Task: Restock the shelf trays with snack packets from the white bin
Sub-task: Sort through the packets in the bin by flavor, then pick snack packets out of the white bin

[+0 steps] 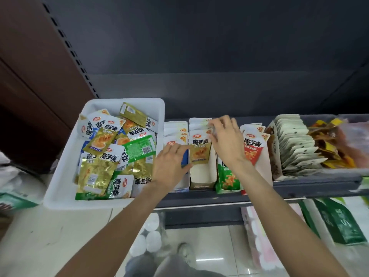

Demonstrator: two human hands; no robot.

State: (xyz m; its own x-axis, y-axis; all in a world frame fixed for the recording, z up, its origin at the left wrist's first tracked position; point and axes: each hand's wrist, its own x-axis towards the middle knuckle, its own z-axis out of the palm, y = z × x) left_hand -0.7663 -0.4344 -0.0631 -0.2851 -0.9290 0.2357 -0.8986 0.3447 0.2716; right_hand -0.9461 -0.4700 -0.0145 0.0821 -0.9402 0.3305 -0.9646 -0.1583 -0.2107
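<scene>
1. The step in hand looks like seating yellow packets (200,149) into the yellow tray (202,177) on the shelf (299,189). The left hand (169,162) rests at the front packet's lower left corner, fingers loosely curled against it; whether they truly pinch it I cannot tell. The right hand (226,139) reaches over the row behind, fingers spread and touching the packet tops.
2. To do this well, I judge the right hand should keep the row pressed back and upright while the left slides the front packet down until it stands square, label forward.
3. Match colour to tray, since the trays stand touching side by side and a packet could slip into the wrong one.
4. The white bin (60,188) sits at the shelf's left end, just beside the trays. It holds a loose heap of mixed packets (111,148): gold, green, blue and orange.
5. The blue tray (180,184), left of the yellow one, holds a few packets towards the back.
6. The green tray (227,180) is largely hidden under the right forearm; its fill cannot be told.
7. The red tray (253,148) holds several packets.
8. Further right, a cardboard box (295,144) holds a full row of pale packets.
</scene>
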